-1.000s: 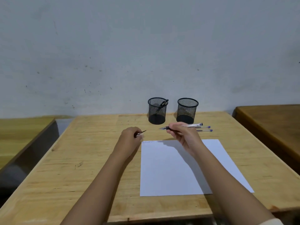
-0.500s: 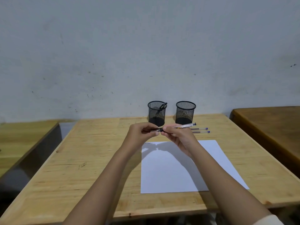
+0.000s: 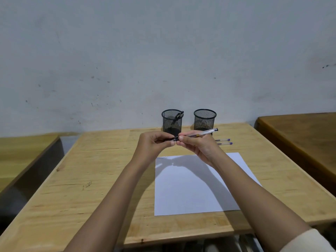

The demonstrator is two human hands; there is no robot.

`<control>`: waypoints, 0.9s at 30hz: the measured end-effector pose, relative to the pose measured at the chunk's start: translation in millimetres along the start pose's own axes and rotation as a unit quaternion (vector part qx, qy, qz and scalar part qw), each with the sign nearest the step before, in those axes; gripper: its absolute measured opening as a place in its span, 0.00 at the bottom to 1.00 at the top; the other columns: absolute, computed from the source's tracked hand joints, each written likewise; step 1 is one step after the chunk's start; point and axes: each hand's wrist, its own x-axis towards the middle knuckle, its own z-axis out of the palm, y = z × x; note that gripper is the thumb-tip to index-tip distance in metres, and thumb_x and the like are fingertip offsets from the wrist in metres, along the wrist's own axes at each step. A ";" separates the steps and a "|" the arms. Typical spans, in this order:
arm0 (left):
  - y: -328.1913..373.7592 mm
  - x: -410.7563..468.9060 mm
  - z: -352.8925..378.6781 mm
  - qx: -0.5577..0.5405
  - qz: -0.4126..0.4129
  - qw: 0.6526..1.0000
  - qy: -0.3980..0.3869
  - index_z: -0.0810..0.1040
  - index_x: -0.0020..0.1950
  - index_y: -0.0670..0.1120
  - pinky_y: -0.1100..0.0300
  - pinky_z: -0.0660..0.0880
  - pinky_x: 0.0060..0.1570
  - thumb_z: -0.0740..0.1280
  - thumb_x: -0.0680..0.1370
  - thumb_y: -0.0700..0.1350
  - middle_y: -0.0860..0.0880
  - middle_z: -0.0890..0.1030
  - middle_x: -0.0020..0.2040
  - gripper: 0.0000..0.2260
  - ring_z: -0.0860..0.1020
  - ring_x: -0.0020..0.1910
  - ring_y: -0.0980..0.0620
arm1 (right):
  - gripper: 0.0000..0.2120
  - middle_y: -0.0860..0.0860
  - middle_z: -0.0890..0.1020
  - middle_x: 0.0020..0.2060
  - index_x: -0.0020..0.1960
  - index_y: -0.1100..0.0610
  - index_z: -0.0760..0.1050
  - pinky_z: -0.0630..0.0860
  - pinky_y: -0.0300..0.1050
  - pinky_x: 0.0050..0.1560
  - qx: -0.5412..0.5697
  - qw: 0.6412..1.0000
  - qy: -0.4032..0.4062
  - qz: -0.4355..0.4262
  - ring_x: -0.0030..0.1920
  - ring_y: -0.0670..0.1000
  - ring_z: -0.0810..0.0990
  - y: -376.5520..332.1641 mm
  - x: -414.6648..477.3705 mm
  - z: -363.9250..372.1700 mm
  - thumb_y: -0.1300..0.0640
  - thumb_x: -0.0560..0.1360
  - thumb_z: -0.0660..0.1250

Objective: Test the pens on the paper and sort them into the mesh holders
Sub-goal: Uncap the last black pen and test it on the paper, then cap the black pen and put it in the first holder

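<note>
My right hand point(image 3: 199, 145) grips a clear-barrelled pen point(image 3: 205, 133) held level above the table, its tail pointing right. My left hand point(image 3: 153, 145) pinches the dark cap point(image 3: 172, 138) at the pen's tip, and the two hands touch. A white sheet of paper point(image 3: 190, 190) lies below them, with faint scribbles at its top left corner. Two more pens point(image 3: 224, 141) lie on the table behind my right hand. Two black mesh holders stand at the back: the left holder point(image 3: 172, 121) has a pen in it, the right holder point(image 3: 205, 119) looks empty.
The wooden table point(image 3: 101, 179) meets a grey wall at the back. A lower wooden surface point(image 3: 20, 157) sits to the left across a gap, and a darker wooden table point(image 3: 300, 131) stands to the right.
My left hand, which held the cap apart from the pen, moved right and met my right hand at the pen's tip. Both hands rose a little above the paper.
</note>
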 end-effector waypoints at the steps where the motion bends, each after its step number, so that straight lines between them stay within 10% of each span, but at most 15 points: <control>1: -1.0 -0.1 1.3 -0.005 -0.002 1.000 0.005 0.83 0.43 0.42 0.64 0.78 0.46 0.74 0.68 0.33 0.50 0.85 0.39 0.08 0.83 0.41 0.54 | 0.04 0.55 0.83 0.30 0.42 0.68 0.77 0.79 0.34 0.37 -0.003 1.000 -0.001 -0.001 0.34 0.53 0.85 -0.1 0.9 -1.3 0.74 0.69 0.67; 12: -8.2 29.6 -16.3 0.011 -0.015 0.999 0.026 0.84 0.46 0.43 0.63 0.78 0.50 0.74 0.67 0.35 0.52 0.85 0.40 0.09 0.82 0.43 0.54 | 0.05 0.53 0.84 0.32 0.45 0.65 0.79 0.80 0.33 0.39 -0.018 0.999 0.021 -0.025 0.36 0.49 0.85 -20.8 21.6 -30.2 0.71 0.70 0.67; 20: 9.8 75.9 -34.3 0.000 0.031 0.999 0.022 0.82 0.48 0.45 0.66 0.77 0.48 0.73 0.69 0.35 0.54 0.85 0.38 0.10 0.80 0.41 0.57 | 0.09 0.54 0.85 0.36 0.40 0.55 0.83 0.80 0.42 0.47 -0.426 0.903 -0.029 -0.051 0.39 0.49 0.84 -38.1 47.9 -34.1 0.67 0.65 0.75; 27: 3.7 129.2 -18.7 0.044 0.047 0.995 0.079 0.78 0.58 0.45 0.61 0.74 0.60 0.67 0.76 0.46 0.45 0.82 0.55 0.12 0.79 0.52 0.55 | 0.13 0.56 0.80 0.37 0.38 0.54 0.74 0.80 0.51 0.46 -0.320 0.934 0.088 -0.133 0.42 0.59 0.82 -43.7 90.2 -28.4 0.71 0.68 0.70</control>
